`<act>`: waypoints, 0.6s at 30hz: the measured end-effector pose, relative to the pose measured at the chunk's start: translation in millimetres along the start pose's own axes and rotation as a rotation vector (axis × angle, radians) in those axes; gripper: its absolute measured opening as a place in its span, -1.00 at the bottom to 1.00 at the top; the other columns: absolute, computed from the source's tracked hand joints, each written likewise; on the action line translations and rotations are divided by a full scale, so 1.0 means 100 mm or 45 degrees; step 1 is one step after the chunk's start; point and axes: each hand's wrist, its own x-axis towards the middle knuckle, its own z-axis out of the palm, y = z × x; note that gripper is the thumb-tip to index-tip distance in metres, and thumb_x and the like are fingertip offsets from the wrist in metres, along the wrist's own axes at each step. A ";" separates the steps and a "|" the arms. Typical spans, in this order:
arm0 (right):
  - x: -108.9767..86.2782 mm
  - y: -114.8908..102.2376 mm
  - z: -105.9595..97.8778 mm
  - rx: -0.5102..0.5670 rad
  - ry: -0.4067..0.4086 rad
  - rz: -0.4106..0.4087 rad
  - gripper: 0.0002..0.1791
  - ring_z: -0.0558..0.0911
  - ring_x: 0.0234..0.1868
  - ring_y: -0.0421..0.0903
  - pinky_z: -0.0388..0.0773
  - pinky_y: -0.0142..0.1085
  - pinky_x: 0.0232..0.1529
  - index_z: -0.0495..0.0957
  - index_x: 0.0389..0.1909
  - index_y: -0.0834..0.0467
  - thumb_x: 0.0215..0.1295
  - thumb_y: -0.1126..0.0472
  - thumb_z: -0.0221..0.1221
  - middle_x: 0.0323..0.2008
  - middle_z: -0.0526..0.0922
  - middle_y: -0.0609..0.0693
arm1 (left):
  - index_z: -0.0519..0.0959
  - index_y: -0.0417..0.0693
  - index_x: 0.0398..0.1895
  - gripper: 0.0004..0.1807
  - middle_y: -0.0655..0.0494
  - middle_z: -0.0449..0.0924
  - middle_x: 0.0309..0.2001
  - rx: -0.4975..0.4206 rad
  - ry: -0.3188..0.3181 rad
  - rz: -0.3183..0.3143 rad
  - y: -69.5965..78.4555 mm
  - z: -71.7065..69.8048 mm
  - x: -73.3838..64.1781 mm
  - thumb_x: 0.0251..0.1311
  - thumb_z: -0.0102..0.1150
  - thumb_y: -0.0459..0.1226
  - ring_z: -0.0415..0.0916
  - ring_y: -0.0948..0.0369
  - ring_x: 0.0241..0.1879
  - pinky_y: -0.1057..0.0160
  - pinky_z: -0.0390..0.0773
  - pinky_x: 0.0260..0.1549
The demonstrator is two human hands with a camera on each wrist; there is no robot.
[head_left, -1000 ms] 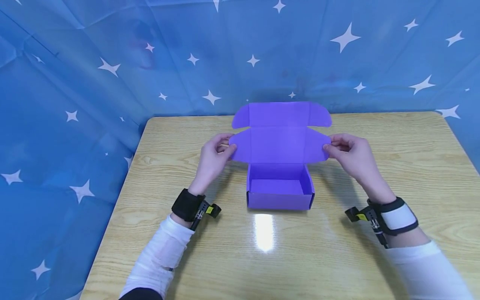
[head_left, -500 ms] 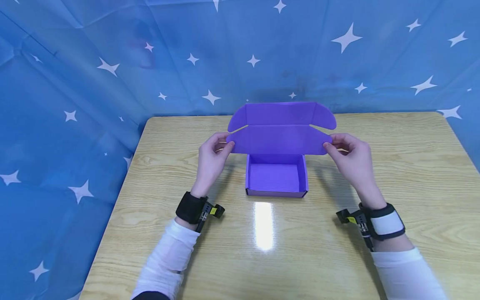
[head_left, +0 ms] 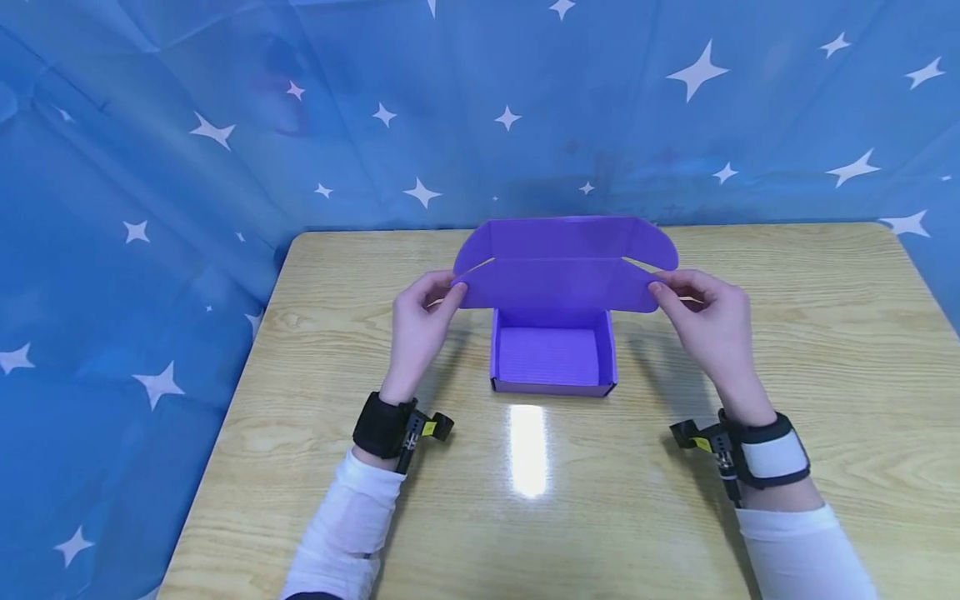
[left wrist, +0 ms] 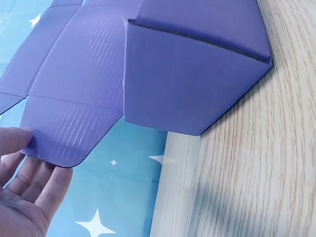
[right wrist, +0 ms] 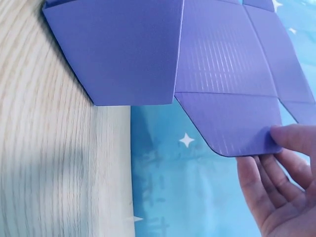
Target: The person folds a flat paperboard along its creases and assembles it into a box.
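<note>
A purple cardboard box [head_left: 553, 388] sits on the table with its lid [head_left: 555, 283] raised at the back and its inside bare. My left hand [head_left: 422, 321] pinches the lid's left side flap [left wrist: 69, 131] between thumb and fingers. On the other side my right hand [head_left: 712, 321] pinches the right side flap [right wrist: 232, 123] the same way. Beyond the hands, the lid's front panel [head_left: 558, 238] and its rounded end tabs [head_left: 654, 243] stand up and lean toward me. Both wrist views show the box's outer side walls close up.
The wooden table [head_left: 300, 467] runs on all sides of the box, with a bright light reflection in front of it. A blue cloth [head_left: 337, 108] with white stars hangs behind the table and along its left.
The lid has tipped forward over the box's back, its front panel folding toward me. The box front first shifted back, then stayed put. Both hands keep hold of the flaps.
</note>
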 end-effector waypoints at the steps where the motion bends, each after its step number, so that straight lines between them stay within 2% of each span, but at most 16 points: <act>1: 0.00 0.00 0.00 -0.003 0.001 -0.002 -0.74 0.61 -0.27 -0.65 0.54 -0.78 -0.22 0.77 -0.07 0.35 0.43 0.21 0.32 -0.32 0.56 -0.72 | 0.71 -0.31 0.02 -0.77 -0.29 0.76 -0.05 0.006 -0.005 0.003 0.00 0.00 0.00 0.43 0.25 -0.34 0.70 0.35 -0.15 0.51 0.69 -0.09; 5: -0.02 -0.01 0.01 -0.018 0.007 -0.008 -0.75 0.61 -0.27 -0.66 0.54 -0.78 -0.23 0.77 -0.08 0.34 0.43 0.22 0.32 -0.31 0.57 -0.71 | 0.72 -0.31 0.00 -0.78 -0.29 0.77 -0.08 0.010 -0.013 0.000 0.02 0.00 -0.01 0.43 0.25 -0.34 0.77 0.05 -0.09 0.53 0.68 -0.14; 8: -0.03 -0.03 0.02 -0.025 0.012 -0.012 -0.75 0.61 -0.28 -0.67 0.54 -0.78 -0.24 0.78 -0.09 0.34 0.42 0.22 0.32 -0.32 0.56 -0.72 | 0.73 -0.30 0.01 -0.78 -0.28 0.77 -0.06 0.022 -0.015 0.003 0.04 0.00 -0.02 0.43 0.25 -0.34 0.77 -0.08 -0.05 0.54 0.67 -0.19; 12: -0.04 -0.05 0.04 -0.022 0.013 -0.011 -0.76 0.61 -0.29 -0.66 0.55 -0.77 -0.26 0.78 -0.10 0.33 0.42 0.22 0.32 -0.34 0.57 -0.72 | 0.74 -0.27 0.02 -0.78 -0.26 0.78 -0.05 0.042 -0.020 0.024 0.05 0.01 -0.03 0.43 0.26 -0.35 0.77 -0.10 -0.04 0.55 0.64 -0.25; 14: -0.05 -0.06 0.05 -0.012 0.011 -0.011 -0.77 0.62 -0.29 -0.65 0.56 -0.76 -0.27 0.79 -0.11 0.32 0.42 0.22 0.32 -0.33 0.63 -0.65 | 0.74 -0.26 0.02 -0.78 -0.25 0.79 -0.05 0.055 -0.030 0.041 0.05 0.01 -0.04 0.42 0.27 -0.34 0.78 -0.09 -0.05 0.53 0.64 -0.25; 18: -0.07 -0.09 0.07 0.008 -0.006 -0.018 -0.78 0.63 -0.29 -0.64 0.57 -0.76 -0.26 0.79 -0.12 0.32 0.41 0.23 0.33 -0.31 0.66 -0.62 | 0.74 -0.25 0.01 -0.79 -0.23 0.80 -0.04 0.070 -0.070 0.057 0.07 0.02 -0.05 0.41 0.28 -0.34 0.78 -0.07 -0.03 0.37 0.72 -0.14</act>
